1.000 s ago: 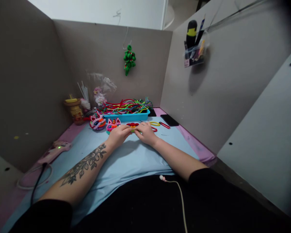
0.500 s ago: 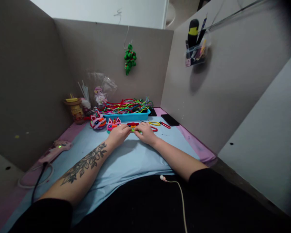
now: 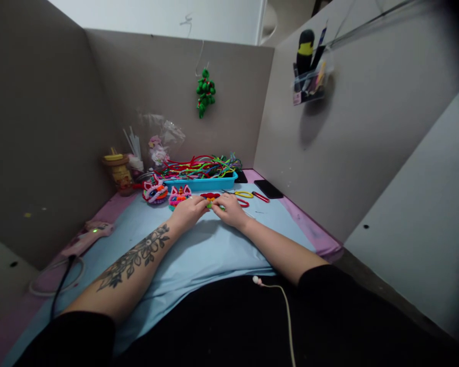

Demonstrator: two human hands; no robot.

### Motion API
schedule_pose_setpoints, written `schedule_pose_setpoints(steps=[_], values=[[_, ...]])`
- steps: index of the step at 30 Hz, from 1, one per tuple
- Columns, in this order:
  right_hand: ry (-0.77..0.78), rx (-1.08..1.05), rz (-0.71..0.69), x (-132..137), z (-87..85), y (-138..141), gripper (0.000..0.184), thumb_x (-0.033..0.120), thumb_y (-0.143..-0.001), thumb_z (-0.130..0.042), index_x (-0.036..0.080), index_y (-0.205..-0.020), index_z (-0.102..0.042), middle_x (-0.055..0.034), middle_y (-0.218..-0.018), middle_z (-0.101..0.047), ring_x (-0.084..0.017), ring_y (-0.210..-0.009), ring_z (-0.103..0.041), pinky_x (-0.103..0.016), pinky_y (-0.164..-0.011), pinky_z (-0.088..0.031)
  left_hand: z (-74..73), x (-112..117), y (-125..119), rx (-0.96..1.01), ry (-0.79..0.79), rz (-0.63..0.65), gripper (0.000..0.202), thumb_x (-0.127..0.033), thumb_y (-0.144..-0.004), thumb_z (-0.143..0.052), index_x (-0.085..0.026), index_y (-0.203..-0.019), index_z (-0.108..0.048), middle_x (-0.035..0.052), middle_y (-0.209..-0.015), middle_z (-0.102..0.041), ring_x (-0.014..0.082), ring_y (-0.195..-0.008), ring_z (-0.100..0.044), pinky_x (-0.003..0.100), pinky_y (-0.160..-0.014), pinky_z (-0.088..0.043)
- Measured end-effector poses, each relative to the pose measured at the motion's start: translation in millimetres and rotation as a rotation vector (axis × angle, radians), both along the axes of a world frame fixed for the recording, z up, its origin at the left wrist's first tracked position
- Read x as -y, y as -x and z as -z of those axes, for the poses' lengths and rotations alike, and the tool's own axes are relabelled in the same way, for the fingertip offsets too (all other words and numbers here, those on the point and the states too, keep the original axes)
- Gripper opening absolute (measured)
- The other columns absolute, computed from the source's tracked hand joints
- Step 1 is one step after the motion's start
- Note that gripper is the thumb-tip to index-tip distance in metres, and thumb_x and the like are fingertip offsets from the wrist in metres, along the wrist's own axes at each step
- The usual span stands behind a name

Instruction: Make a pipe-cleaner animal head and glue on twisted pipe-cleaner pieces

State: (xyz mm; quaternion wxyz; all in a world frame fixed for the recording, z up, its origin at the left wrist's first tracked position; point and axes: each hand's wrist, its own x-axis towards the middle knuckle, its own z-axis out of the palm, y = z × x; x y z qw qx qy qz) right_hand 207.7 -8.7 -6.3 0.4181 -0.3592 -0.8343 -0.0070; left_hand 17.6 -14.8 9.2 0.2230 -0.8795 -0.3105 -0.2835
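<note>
Left hand [image 3: 189,209] and right hand [image 3: 230,210], nearly closed, pinch a colourful fuzzy piece [image 3: 210,195], blue tray [image 3: 201,184] at its twelve o'clock.

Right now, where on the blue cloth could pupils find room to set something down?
Bare cloth lies between left arm and right arm, creased near the body, and from left arm to pink tool. Crowded: around left hand and right hand, with craft figures and tray beyond.

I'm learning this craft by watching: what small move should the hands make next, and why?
Probably a gentle pinch or twist of the colorful fuzzy piece, since the left hand and right hand have their fingertips close together at it.
</note>
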Motion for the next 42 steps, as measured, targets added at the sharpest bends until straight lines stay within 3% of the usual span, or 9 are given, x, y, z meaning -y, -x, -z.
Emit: schedule_pose_setpoints(steps=[9, 17, 25, 32, 34, 38, 42], values=[[-0.020, 0.051, 0.011, -1, 1.5, -1, 0.013, 0.026, -0.083, -0.053, 0.020, -0.077, -0.063, -0.0026, -0.082, -0.068, -0.017, -0.085, -0.054, -0.033, -0.078, -0.028, 1.8, -2, 2, -0.122, 0.039, -0.096, 0.022, -0.025, -0.090, -0.042, -0.015, -0.095, -0.061, 0.0083, -0.086, -0.062, 0.0169, -0.078, -0.058, 0.025, -0.064, -0.045], [-0.149, 0.217, 0.057, -2, 2.6, -4, 0.016, 0.028, -0.087, -0.050, 0.021, -0.084, -0.065, -0.0054, -0.084, -0.067, -0.021, -0.093, -0.048, -0.039, -0.085, -0.022, 2.6, -5, 2, -0.118, 0.130, -0.066, 0.022, -0.024, -0.090, -0.042, -0.014, -0.089, -0.061, 0.0083, -0.081, -0.060, 0.0174, -0.076, -0.057, 0.027, -0.067, -0.046], [-0.207, 0.279, 0.050, -1, 2.8, -4, 0.019, 0.028, -0.090, -0.046, 0.021, -0.089, -0.064, -0.0063, -0.088, -0.067, -0.022, -0.095, -0.045, -0.040, -0.086, -0.020, 2.8, -4, -1, 0.042, 0.250, -0.010, 0.020, -0.025, -0.088, -0.045, -0.015, -0.086, -0.063, 0.0074, -0.081, -0.063, 0.0163, -0.076, -0.058, 0.028, -0.071, -0.046], [-0.196, 0.282, 0.037, 0, 1.3, -4, 0.021, 0.028, -0.090, -0.045, 0.021, -0.089, -0.064, -0.0075, -0.090, -0.067, -0.022, -0.097, -0.048, -0.041, -0.089, -0.021, 3.6, -5, -2, 0.197, 0.431, 0.006, 0.021, -0.026, -0.082, -0.048, -0.015, -0.078, -0.065, 0.0057, -0.074, -0.065, 0.0153, -0.067, -0.057, 0.026, -0.063, -0.044], [-0.154, 0.218, 0.022, -3, 1.2, -6, 0.020, 0.032, -0.087, -0.051, 0.022, -0.100, -0.062, -0.0077, -0.097, -0.066, -0.023, -0.099, -0.049, -0.041, -0.090, -0.025, 3.0, -7, 1, 0.275, 0.474, 0.006, 0.022, -0.029, -0.081, -0.049, -0.016, -0.078, -0.066, 0.0050, -0.073, -0.065, 0.0145, -0.065, -0.056, 0.025, -0.062, -0.043], [-0.040, -0.002, -0.018, -14, 2.2, -17, 0.048, 0.033, -0.081, -0.059, 0.022, -0.126, -0.047, -0.0081, -0.108, -0.063, -0.021, -0.098, -0.054, -0.036, -0.086, -0.037, -1.4, -12, 8, 0.471, 0.530, -0.051, 0.027, -0.036, -0.079, -0.050, -0.015, -0.079, -0.066, 0.0045, -0.071, -0.065, 0.0143, -0.063, -0.055, 0.024, -0.061, -0.043], [0.047, -0.126, -0.034, -22, 2.9, -24, 0.036, 0.026, -0.083, -0.052, 0.021, -0.119, -0.053, -0.0077, -0.106, -0.062, -0.017, -0.082, -0.059, -0.031, -0.076, -0.045, -3.9, -15, 14, 0.623, 0.629, -0.125, 0.032, -0.042, -0.075, -0.054, -0.014, -0.082, -0.067, 0.0037, -0.070, -0.066, 0.0146, -0.062, -0.056, 0.023, -0.060, -0.044]])
